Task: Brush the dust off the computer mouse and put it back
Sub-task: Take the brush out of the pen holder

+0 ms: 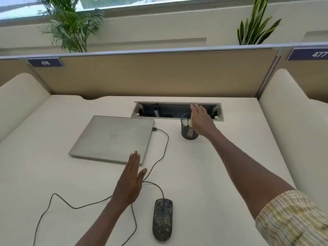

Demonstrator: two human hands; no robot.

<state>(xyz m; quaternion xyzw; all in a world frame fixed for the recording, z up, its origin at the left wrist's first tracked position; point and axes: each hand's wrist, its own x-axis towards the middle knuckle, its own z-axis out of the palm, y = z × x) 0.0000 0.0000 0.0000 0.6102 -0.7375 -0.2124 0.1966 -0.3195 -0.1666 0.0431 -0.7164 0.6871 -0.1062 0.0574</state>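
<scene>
Right hand [201,120] has its fingers stretched out flat and together, reaching over the black mesh pen cup [188,127] at the back of the desk, not gripping anything as far as I can see. A pale wooden handle [192,121] pokes up inside the cup, right under the palm; can't tell if the hand is touching it, and can't tell what the tool is. Forearm is bare up to a rolled striped sleeve [294,221].

Left hand [129,181] is flat too, fingers straight and close together, thumb spread a bit, empty, over the desk [221,174] with fingertips near the front corner of the closed silver Dell laptop [113,138].

The wired mouse [162,219] sits on the desk at the front, just right of the left wrist, touched by neither hand. It's dark and pretty grubby: pale dusty blotches all over the top. Its black cable [164,144] loops behind the left hand, and a run of it goes up to a plug in the laptop's right side.

Behind the cup there's an open cable tray [177,110] set in the desk.
</scene>
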